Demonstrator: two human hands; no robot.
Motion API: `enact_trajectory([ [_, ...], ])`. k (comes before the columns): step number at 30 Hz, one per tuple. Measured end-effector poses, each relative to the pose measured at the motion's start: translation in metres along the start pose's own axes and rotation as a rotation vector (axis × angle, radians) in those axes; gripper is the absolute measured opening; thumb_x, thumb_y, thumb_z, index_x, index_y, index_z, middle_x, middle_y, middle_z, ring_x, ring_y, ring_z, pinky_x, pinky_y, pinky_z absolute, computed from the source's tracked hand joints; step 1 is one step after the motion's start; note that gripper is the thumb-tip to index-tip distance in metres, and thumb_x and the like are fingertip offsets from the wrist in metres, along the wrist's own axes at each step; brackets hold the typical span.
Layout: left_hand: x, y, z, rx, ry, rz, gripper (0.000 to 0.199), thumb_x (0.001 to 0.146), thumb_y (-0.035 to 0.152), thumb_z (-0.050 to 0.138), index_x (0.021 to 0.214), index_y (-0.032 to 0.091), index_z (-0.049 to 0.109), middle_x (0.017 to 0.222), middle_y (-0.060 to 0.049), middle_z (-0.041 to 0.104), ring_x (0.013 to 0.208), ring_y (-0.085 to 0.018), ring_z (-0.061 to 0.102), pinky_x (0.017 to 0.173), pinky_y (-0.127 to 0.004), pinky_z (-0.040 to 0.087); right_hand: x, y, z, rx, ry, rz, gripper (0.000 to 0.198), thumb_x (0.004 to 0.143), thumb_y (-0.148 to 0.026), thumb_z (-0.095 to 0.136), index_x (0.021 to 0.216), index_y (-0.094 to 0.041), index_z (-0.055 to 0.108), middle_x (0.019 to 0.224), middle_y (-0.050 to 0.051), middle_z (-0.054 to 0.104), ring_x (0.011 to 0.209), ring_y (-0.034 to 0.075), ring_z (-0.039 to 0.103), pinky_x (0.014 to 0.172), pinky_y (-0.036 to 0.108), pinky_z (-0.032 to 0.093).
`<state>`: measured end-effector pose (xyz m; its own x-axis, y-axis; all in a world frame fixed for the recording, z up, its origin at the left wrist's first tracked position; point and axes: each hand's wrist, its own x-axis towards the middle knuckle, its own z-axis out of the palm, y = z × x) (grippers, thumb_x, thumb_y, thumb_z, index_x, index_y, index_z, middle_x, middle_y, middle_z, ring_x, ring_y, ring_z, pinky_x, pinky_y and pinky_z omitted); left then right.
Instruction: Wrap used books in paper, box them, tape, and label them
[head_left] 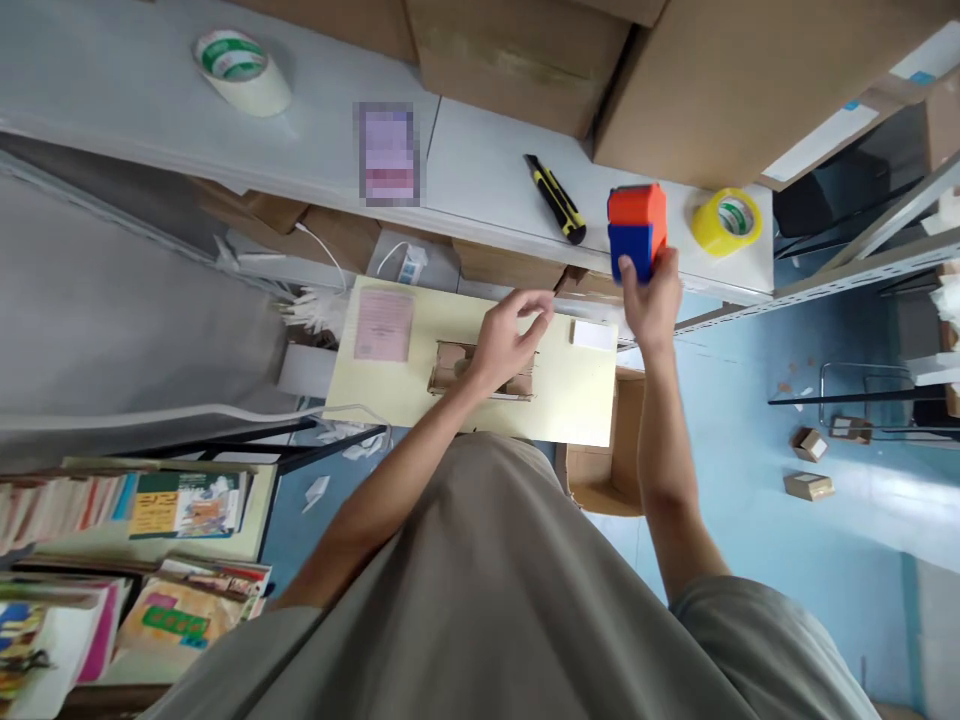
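My right hand (pixel 654 305) is closed around an orange-and-blue plastic device (pixel 634 232), whose exact kind I cannot make out, at the front edge of the grey shelf (pixel 480 170). My left hand (pixel 510 340) has curved fingers, with the thumb apart from them and nothing visible between. It hovers over a small cardboard piece (pixel 451 362) with raised edges, partly hidden by the hand and wrist. That piece lies on a pale yellow tabletop (pixel 574 400). A black-and-yellow box cutter (pixel 556 200) rests on the shelf, left of the device.
On the shelf are a yellow tape roll (pixel 726 222) and a whitish tape roll (pixel 244 75). Large cardboard boxes (pixel 517 60) stand behind. An open carton (pixel 626 450) sits below the tabletop. Books (pixel 187 505) fill the rack at left. A pink paper (pixel 384 325) lies on the tabletop.
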<state>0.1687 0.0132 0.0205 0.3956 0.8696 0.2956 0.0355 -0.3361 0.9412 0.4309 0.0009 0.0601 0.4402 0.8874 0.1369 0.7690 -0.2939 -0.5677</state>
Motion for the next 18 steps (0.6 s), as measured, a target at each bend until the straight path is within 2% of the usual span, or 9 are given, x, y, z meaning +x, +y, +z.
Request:
enact_trajectory([
  [2,-0.029,-0.003,-0.011,-0.098,0.008,-0.101,0.031,0.114,0.050,0.074,0.129,0.024,0.076,0.124,-0.009,0.086,0.114,-0.021,0.083,0.106,-0.037,0.068,-0.052,-0.013,0.012,0.297,-0.112,-0.019,0.077,0.111,-0.093,0.047,0.144,-0.024,0.059,0.127,0.017,0.078,0.119,0.035,0.077,0.104,0.053,0.065],
  [4,-0.054,-0.005,-0.020,-0.177,0.012,-0.177,0.035,0.109,0.055,0.080,0.125,0.024,0.075,0.121,-0.009,0.086,0.109,-0.020,0.084,0.101,-0.034,0.070,-0.097,-0.030,0.030,0.562,-0.287,0.006,0.075,0.103,-0.097,0.059,0.134,-0.028,0.059,0.123,0.013,0.079,0.116,0.032,0.077,0.104,0.049,0.065],
  [7,-0.082,-0.004,-0.035,-0.227,0.042,-0.255,0.042,0.103,0.060,0.088,0.117,0.023,0.074,0.114,-0.008,0.085,0.102,-0.020,0.084,0.094,-0.032,0.071,-0.143,-0.056,0.060,0.723,-0.427,0.078,0.073,0.097,-0.095,0.071,0.126,-0.029,0.058,0.119,0.009,0.078,0.112,0.030,0.075,0.105,0.046,0.064],
  [10,-0.102,-0.003,-0.052,-0.205,0.111,-0.308,0.045,0.099,0.062,0.092,0.113,0.023,0.074,0.110,-0.007,0.084,0.098,-0.020,0.083,0.091,-0.032,0.071,-0.163,-0.075,0.081,0.753,-0.471,0.112,0.071,0.098,-0.093,0.072,0.124,-0.030,0.056,0.117,0.008,0.075,0.110,0.029,0.073,0.105,0.046,0.064],
  [13,-0.116,0.001,-0.067,-0.158,0.152,-0.334,0.044,0.100,0.064,0.089,0.111,0.023,0.077,0.108,-0.006,0.085,0.095,-0.020,0.082,0.092,-0.034,0.070,-0.170,-0.090,0.094,0.734,-0.479,0.105,0.073,0.097,-0.095,0.071,0.124,-0.029,0.056,0.118,0.008,0.073,0.107,0.027,0.072,0.101,0.044,0.064],
  [18,-0.119,-0.002,-0.100,-0.156,0.124,-0.385,0.050,0.098,0.072,0.087,0.109,0.023,0.082,0.106,-0.006,0.085,0.095,-0.022,0.079,0.088,-0.034,0.066,-0.170,-0.105,0.097,0.576,-0.499,0.062,0.078,0.096,-0.101,0.066,0.122,-0.028,0.057,0.113,0.009,0.074,0.102,0.028,0.072,0.093,0.045,0.065],
])
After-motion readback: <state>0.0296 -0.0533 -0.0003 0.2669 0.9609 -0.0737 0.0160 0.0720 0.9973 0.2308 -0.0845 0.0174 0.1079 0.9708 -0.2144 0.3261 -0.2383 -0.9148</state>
